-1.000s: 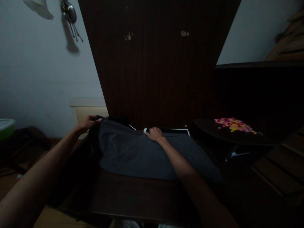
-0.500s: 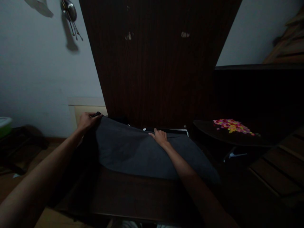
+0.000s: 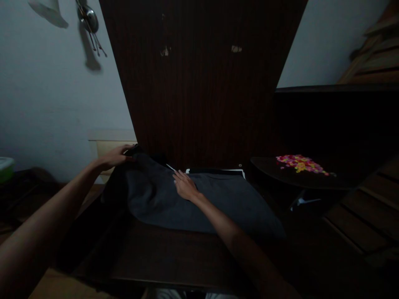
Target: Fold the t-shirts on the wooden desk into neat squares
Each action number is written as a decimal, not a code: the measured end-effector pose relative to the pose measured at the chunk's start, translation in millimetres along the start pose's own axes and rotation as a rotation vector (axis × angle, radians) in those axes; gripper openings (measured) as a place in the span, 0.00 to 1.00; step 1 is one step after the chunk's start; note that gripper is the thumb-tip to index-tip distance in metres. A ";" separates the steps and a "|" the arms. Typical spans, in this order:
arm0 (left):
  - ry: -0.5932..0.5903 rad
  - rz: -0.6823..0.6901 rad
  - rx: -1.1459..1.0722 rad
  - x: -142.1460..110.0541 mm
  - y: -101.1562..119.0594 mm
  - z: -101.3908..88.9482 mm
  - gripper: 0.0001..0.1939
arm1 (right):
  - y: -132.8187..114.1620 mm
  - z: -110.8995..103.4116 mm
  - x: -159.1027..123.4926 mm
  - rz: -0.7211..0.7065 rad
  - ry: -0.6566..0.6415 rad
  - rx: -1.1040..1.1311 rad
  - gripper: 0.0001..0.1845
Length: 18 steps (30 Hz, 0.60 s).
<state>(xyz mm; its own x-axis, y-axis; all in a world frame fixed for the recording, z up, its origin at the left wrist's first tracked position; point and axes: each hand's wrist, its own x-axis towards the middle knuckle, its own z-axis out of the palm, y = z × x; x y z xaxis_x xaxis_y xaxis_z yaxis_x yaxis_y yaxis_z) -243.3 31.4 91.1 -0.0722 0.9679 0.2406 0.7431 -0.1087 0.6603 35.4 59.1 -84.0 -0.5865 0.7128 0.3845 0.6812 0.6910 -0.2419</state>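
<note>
A dark grey cloth, possibly a garment, lies spread over a dark wooden tabletop. At its far left corner, my left hand has thumb and fingers closed on the fabric, which is bunched and slightly raised there. My right hand lies flat on the cloth near its far edge, fingers stretched out and holding nothing. Soft folds run through the fabric between my two hands. A white-edged flat thing shows from behind the cloth's far edge; most of it is hidden.
A tall dark wooden panel rises behind the cloth. On a dark curved shelf to the right lies a heap of small pink, red and yellow pieces. A metal wall lamp hangs at upper left; a green-and-white container stands far left.
My right hand has slid left along the cloth's far edge. By my left hand the fabric has gone from taut to slack and folded. The view has shifted slightly.
</note>
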 end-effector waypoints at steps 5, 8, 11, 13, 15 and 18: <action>-0.017 -0.091 -0.028 -6.3 6.6 -1.5 0.47 | -15.7 19.7 6.3 0.106 -0.155 0.042 0.31; 0.035 -0.213 -0.067 -8.4 1.8 3.2 0.52 | -17.5 22.8 9.5 0.224 -0.213 0.053 0.34; 0.031 -0.318 -0.135 -10.3 -4.0 10.2 0.43 | -17.8 22.2 13.0 0.318 -0.266 0.080 0.36; -0.019 -0.362 -0.200 -12.1 -4.3 13.7 0.33 | -17.0 20.4 14.9 0.338 -0.287 0.113 0.36; -0.068 -0.369 -0.269 -14.1 -0.2 16.0 0.27 | -15.3 16.8 16.6 0.328 -0.279 0.181 0.35; -0.118 -0.294 -0.356 -15.7 14.3 21.2 0.24 | -13.8 4.3 19.5 0.304 -0.158 0.410 0.30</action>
<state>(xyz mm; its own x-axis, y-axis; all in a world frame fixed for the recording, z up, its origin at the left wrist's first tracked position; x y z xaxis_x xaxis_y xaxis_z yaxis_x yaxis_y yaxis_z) -217.4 19.4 81.7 -0.1534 0.9862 -0.0620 0.4271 0.1227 0.8958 12.7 63.9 -77.0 -0.4697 0.8757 0.1121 0.6217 0.4182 -0.6622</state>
